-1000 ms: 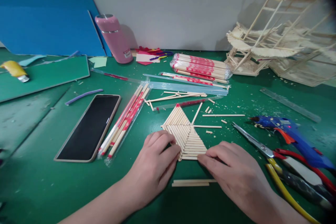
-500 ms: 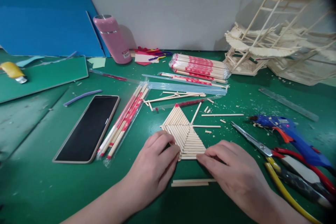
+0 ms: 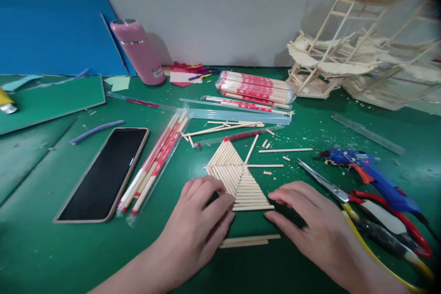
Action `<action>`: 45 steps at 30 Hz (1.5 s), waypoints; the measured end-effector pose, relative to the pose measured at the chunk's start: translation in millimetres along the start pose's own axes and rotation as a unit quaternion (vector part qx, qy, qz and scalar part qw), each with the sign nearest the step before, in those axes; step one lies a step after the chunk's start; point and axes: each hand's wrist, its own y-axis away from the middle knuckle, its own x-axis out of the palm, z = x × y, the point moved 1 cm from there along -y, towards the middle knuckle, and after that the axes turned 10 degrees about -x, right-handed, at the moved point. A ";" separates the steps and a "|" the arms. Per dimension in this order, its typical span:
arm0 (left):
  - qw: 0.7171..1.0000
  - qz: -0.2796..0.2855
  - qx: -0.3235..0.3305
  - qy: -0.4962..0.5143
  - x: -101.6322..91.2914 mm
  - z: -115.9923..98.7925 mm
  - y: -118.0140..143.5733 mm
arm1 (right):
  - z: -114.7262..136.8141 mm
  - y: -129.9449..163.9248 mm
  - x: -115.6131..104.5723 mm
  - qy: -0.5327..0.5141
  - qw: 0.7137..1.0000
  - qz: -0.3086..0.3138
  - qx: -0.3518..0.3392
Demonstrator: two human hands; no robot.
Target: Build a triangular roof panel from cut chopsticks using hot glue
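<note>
A fan-shaped panel of wooden sticks (image 3: 229, 172) lies on the green table, its rows of sticks forming triangular sections. My left hand (image 3: 203, 218) has its fingers closed on the panel's lower left corner, hiding that corner. A loose-looking stick (image 3: 253, 208) runs along the panel's lower edge. Just right of that stick's end, my right hand (image 3: 306, 216) is open, thumb and fingers apart with nothing between them. Two more sticks (image 3: 250, 240) lie below the panel, between my hands.
At right are scissors (image 3: 336, 189), a blue glue gun (image 3: 372, 170), yellow-handled pliers (image 3: 379, 234) and a clear ruler (image 3: 368, 134). Left lie a phone (image 3: 103, 174) and wrapped chopsticks (image 3: 155, 165). Behind stand a pink bottle (image 3: 141, 55) and a stick-built model (image 3: 330, 59).
My right hand has let go of the lower stick and drawn slightly right, its fingers spreading. My left hand stays at the panel's corner. The whole view has shifted a little.
</note>
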 end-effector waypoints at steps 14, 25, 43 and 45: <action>0.995 -0.038 0.067 -0.057 13.2 0.7 -1.1 | -7.7 7.1 -2.6 -0.066 0.997 0.039 0.013; 0.993 -0.079 0.062 -0.069 13.0 -5.1 -1.7 | -10.7 4.5 -1.9 -0.098 0.994 0.045 0.028; 0.999 0.002 0.049 -0.001 3.9 0.1 2.9 | -13.7 3.2 -3.2 -0.074 0.994 0.072 0.029; 0.999 -0.011 0.052 -0.007 5.1 0.6 2.9 | -15.4 2.4 -3.2 -0.076 0.994 0.076 0.023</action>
